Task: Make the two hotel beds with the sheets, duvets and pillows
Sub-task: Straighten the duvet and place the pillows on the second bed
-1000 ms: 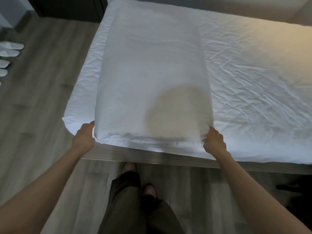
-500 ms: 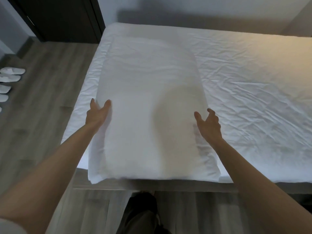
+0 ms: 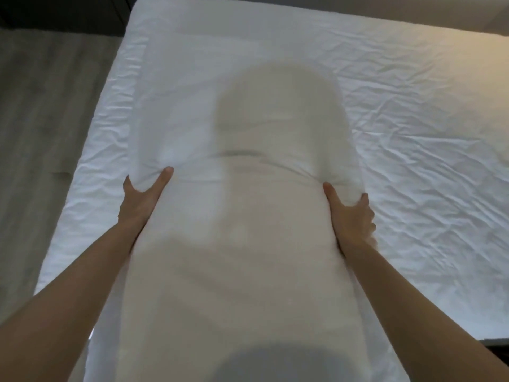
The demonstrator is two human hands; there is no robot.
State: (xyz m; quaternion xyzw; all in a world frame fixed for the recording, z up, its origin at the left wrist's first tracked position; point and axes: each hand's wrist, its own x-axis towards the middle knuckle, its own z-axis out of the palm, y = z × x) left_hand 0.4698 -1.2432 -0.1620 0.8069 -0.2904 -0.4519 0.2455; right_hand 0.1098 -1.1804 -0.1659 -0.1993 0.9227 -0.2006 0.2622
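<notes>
Folded duvet [image 3: 242,244] lies as a long strip down the left part of the bed [image 3: 82,210], on top of the sheet [image 3: 413,161], which is already spread but creased. The near end of the strip runs out of view under the camera, the far end stops short of the bed's far edge

Left hand [image 3: 143,197] is on the strip's left edge: thumb pressed on top, fabric bunched at its tip, one finger along the outside. The rest are hidden under the fold, so it reads as a pinch grip. Right hand [image 3: 349,213] mirrors it on the right edge, thumb on top and fingers curled round the side. Both clamp the duvet about mid-length, level with each other

Why there, my read: a symmetric grip on both edges keeps the strip square while it is shifted or opened out, and holding mid-length rather than the corners controls the bulk instead of just the top layer

Wood floor [image 3: 41,119] to the left. Head shadow [image 3: 275,106] falls across the strip and hides any fold line there

Stage: sheet on, duvet still folded. No pillows in view, second bed not in view
</notes>
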